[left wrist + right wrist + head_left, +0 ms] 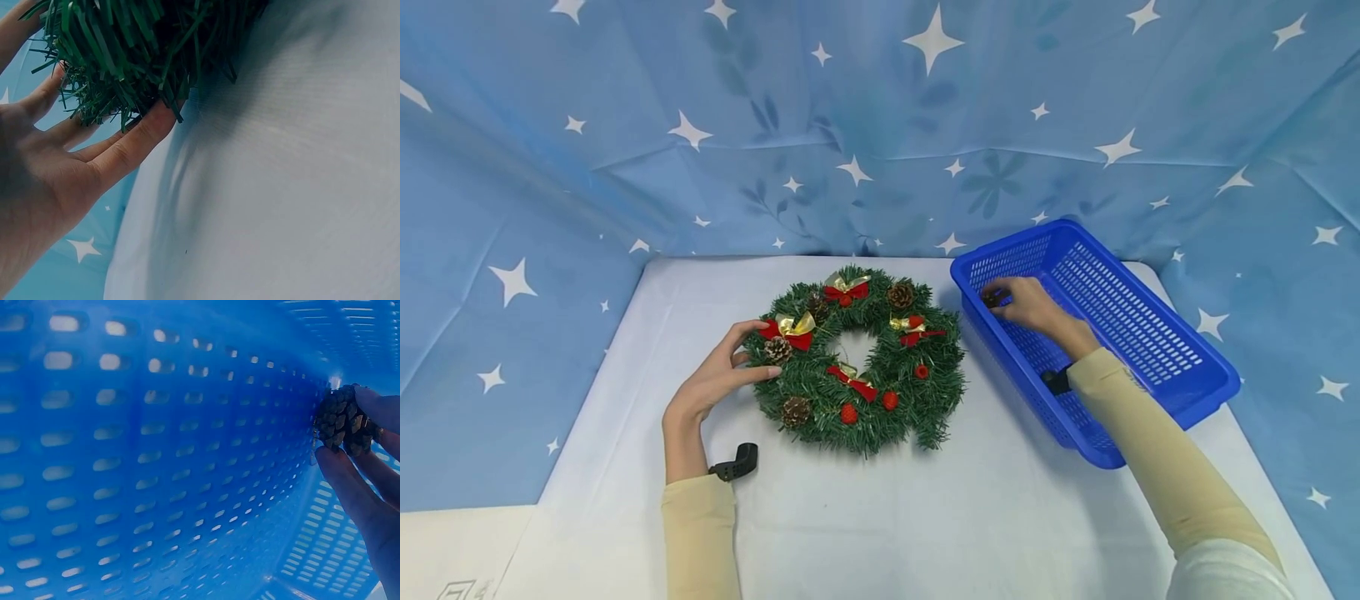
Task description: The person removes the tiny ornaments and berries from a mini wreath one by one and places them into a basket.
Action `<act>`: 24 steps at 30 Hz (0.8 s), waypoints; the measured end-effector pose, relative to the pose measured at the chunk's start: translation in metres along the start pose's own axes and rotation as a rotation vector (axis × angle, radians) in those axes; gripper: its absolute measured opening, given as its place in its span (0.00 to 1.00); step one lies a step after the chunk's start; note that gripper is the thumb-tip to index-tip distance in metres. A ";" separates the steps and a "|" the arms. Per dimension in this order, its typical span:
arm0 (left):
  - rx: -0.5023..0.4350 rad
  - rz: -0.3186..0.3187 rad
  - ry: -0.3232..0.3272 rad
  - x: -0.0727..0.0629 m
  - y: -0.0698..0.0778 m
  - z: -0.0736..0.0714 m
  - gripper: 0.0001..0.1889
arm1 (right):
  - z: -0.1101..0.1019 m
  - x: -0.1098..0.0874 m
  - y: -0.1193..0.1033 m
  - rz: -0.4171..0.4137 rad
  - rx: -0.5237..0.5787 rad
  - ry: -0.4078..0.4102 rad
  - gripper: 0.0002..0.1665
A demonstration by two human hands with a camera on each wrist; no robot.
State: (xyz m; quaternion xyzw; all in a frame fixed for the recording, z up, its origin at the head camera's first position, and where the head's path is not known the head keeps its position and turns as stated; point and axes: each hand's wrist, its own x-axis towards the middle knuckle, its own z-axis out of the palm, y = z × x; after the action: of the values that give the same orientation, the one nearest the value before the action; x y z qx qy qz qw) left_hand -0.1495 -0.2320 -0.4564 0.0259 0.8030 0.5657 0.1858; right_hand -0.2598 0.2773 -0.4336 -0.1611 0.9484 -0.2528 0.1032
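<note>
A green wreath [816, 379] lies on the table, trimmed with red-and-gold bows, red berries and several brown pine cones. My left hand [706, 385] grips its left edge, thumb over the greenery near a bow and a cone. In the left wrist view, fingers [134, 144] reach round the wreath's outer side, their tips partly hidden by needles. Over at the right, my right hand [1036, 308] is inside the blue basket [1138, 312], at its left wall. It pinches a brown pine cone [342, 422] between thumb and fingers, close to the perforated plastic.
The basket stands slantwise at the table's back right, a short distance from the wreath. A white cloth [865, 525] covers the table. Blue star-patterned fabric [865, 108] hangs behind and along both sides.
</note>
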 end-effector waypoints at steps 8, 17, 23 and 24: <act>-0.003 0.000 -0.001 0.000 -0.001 0.000 0.43 | 0.002 -0.001 -0.001 0.010 0.017 -0.002 0.23; -0.007 0.001 -0.005 0.001 0.000 0.001 0.43 | -0.002 -0.005 -0.003 0.012 0.012 0.008 0.23; -0.005 0.004 -0.004 0.001 -0.001 0.001 0.44 | -0.005 -0.007 -0.002 -0.009 -0.018 0.038 0.22; -0.004 0.003 -0.004 0.001 -0.001 0.000 0.44 | -0.006 -0.007 -0.002 -0.012 -0.026 0.041 0.22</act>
State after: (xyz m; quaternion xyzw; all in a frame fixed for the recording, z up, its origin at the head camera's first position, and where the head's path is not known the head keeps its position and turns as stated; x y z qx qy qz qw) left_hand -0.1497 -0.2319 -0.4577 0.0277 0.8014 0.5677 0.1864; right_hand -0.2545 0.2805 -0.4268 -0.1630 0.9525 -0.2443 0.0804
